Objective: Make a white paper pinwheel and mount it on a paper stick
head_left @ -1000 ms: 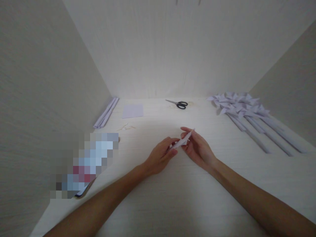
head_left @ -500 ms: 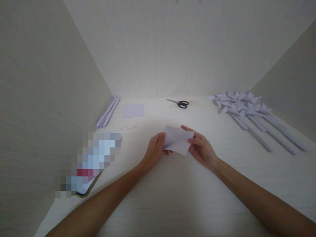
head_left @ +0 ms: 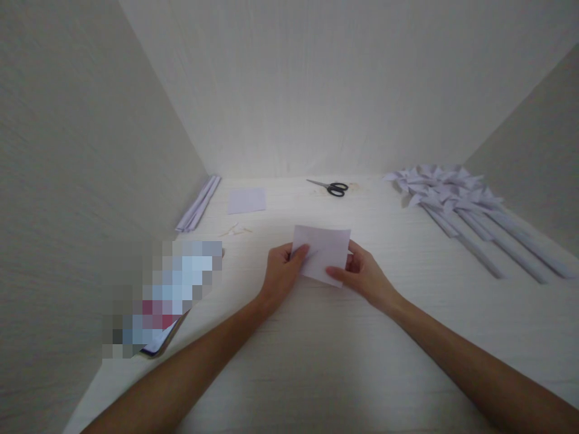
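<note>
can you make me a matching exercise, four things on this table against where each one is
Things:
1. scissors
2. paper sheet
3. paper pinwheels
4. folded strips

Places:
A. along the left wall
B. far right of the table
C. held between the left hand and right hand
D. far middle, near the back wall

Pairs: 1-D, 2-C, 3-B, 4-A

Matt white paper sheet (head_left: 323, 250), smooth. Pale wood-grain table (head_left: 316, 361) beneath the sheet (matt, faintly streaked). Beyond the sheet, scissors (head_left: 332, 187) with glossy black plastic handles, dull metal blades. Right of the scissors, paper pinwheels (head_left: 446, 187).
</note>
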Tool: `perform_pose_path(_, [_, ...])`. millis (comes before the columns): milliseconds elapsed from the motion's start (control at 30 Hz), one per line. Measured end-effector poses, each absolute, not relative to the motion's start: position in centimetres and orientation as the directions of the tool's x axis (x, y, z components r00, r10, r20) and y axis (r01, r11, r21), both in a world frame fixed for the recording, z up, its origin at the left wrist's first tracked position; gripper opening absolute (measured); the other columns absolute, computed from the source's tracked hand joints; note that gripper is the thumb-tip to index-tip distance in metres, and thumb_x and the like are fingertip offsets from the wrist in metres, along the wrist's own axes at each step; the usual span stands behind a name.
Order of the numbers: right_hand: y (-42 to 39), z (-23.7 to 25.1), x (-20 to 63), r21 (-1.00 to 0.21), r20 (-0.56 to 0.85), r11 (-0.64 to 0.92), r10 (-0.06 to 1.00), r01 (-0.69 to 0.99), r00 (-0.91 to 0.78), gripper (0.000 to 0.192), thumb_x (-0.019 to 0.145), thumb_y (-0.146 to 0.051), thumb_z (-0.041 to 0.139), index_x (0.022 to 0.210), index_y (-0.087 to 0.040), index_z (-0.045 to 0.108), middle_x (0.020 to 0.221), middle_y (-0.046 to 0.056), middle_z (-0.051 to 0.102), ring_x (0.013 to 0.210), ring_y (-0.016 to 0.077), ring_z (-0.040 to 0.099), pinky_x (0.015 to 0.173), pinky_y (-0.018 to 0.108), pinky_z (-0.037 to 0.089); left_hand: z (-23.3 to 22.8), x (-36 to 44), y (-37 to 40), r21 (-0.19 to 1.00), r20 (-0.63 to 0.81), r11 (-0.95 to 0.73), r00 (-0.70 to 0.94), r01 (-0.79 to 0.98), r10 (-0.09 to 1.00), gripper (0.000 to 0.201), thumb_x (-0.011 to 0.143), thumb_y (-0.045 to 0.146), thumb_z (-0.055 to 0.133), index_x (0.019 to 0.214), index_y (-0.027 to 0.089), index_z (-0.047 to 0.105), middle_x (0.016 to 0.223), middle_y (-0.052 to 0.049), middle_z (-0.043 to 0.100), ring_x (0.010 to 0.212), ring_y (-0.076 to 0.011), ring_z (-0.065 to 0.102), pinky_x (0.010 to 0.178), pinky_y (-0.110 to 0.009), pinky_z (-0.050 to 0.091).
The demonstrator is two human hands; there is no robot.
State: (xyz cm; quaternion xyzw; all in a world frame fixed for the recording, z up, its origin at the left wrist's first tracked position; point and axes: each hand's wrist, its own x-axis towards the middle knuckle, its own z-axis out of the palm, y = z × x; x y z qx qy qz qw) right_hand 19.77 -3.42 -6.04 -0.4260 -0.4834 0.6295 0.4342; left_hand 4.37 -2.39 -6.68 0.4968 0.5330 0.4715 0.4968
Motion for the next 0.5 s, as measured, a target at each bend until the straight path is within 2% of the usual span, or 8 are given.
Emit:
perform_pose_path(100, [-3.51,-6.0,19.88,-0.988,-0.146,-0.156,0.953,-0.018,-0.267,0.035,0.062,-0.019,0.064,0.093,-0.018,0.046,0.059,-0.005,0.059,0.046,0.0078,0.053,0.042,0.019,0.042,-6.87,4.4,-2.18,0.996,-0.088,0.087,-0.056,-0.018,0.995,0.027,0.067,0.039,0.055,0.064,0.012,0.062,0.056,0.001,0.055,0.051,-0.0096,0.047,0.048,-0.022,0.037])
perform_pose_path(200, [-3.42,-6.17,20.09,-0.989,-0.151,-0.147,0.957,0.033,-0.249,0.027,0.066,-0.022,0.061,0.087,-0.018,0.045,0.049,-0.008,0.053,0.039,0.0053,0.047,0.038,0.016,0.038,-7.19,4.38,-2.02,0.991,-0.099,0.091,-0.078,-0.101,0.992,0.026,0.065,0.038,0.057,0.064,0.013,0.062,0.056,0.001,0.055,0.052,-0.0103,0.049,0.052,-0.024,0.04])
perform_pose_path(500, [-3.03,-6.3,20.33,-0.988,-0.148,-0.153,0.959,-0.001,-0.241,0.03,0.065,-0.026,0.062,0.086,-0.019,0.042,0.047,-0.009,0.052,0.035,0.0041,0.045,0.034,0.014,0.033,-6.95,4.45,-1.76,0.916,-0.233,0.208,-0.031,-0.343,0.972,0.025,0.059,0.036,0.064,0.065,0.012,0.062,0.057,-0.002,0.059,0.049,-0.0108,0.051,0.053,-0.026,0.042])
